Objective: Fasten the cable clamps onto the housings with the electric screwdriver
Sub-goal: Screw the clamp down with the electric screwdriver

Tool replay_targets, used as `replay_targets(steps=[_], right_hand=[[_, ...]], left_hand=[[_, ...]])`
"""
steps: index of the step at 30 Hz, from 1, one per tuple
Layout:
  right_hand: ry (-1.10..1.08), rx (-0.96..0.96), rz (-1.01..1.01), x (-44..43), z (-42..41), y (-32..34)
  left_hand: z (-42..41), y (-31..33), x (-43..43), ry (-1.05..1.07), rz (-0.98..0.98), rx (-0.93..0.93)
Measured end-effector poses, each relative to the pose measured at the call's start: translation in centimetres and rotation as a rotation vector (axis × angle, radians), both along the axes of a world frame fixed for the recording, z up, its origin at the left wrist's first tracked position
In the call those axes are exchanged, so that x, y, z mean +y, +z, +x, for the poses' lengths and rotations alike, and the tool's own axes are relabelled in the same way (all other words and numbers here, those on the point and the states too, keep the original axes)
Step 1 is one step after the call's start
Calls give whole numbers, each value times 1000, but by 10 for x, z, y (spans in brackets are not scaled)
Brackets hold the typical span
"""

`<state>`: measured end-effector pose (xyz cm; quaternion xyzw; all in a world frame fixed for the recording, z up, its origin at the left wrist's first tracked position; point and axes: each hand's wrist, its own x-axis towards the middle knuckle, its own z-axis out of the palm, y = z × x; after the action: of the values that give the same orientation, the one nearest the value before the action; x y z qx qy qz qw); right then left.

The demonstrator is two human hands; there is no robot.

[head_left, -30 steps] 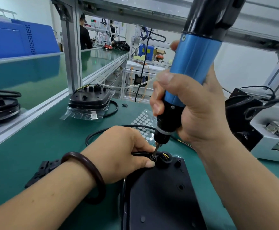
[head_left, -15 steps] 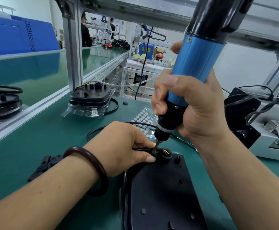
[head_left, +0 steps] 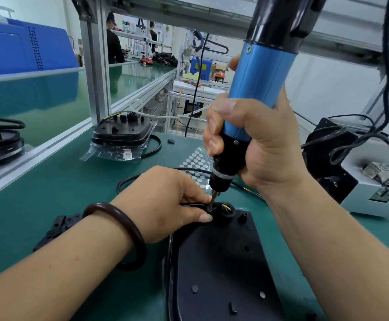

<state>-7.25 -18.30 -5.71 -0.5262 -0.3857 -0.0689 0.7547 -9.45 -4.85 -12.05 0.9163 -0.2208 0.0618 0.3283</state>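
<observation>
Behind the screwdriver (head_left: 258, 93), a sticker sheet (head_left: 194, 162) lies partly hidden.

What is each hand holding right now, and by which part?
The right hand grips the electric screwdriver around its lower barrel, where blue meets black. The left hand pinches the black cable where it enters the housing, beside the bit.

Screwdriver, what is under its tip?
The screwdriver bit touches a black clamp on the housing, beside yellow wires. The left hand holds the clamp; the screw is hidden.
</observation>
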Motion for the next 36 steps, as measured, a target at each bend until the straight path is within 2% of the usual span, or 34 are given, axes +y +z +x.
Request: replay_targets(steps=[9, 24, 30, 34, 36], right_hand=[[3, -11, -50, -3, 3, -2], [-12, 16, -7, -6, 1, -1], [-108, -1, -26, -10, 0, -3], [-212, 103, 65, -30, 4, 5], [-266, 197, 140, -51, 8, 13]], left_hand=[[1, -1, 0, -3, 0, -4], [5, -5, 0, -7, -15, -18], [6, -5, 3, -25, 27, -31], [3, -2, 3, -21, 44, -33], [2, 0, 3, -37, 115, -52]])
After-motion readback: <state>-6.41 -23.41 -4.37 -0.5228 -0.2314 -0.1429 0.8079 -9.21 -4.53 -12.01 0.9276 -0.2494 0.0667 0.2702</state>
